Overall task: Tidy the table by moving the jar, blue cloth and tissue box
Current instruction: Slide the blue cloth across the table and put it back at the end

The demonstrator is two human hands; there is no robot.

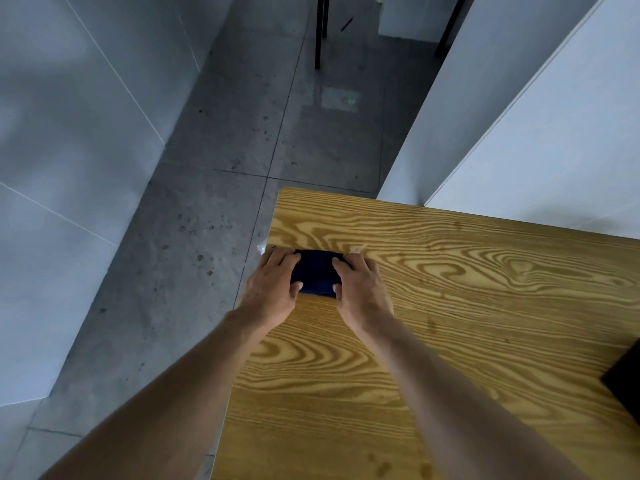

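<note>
A folded dark blue cloth [316, 273] lies on the wooden table [450, 306] close to its left edge. My left hand [272, 285] grips the cloth's left end, fingers over the top and thumb at the near side. My right hand [360, 287] grips the right end the same way. The cloth's ends are hidden under my fingers. A small clear or pale scrap shows just behind the cloth by my right fingertips. No jar or tissue box is in view.
The table's left edge [242, 327] drops to a grey tiled floor [207, 202]. A white panel [554, 133] rises behind the table's far right side. A dark object [627, 379] sits at the right border. Dark chair legs [320, 32] stand far back.
</note>
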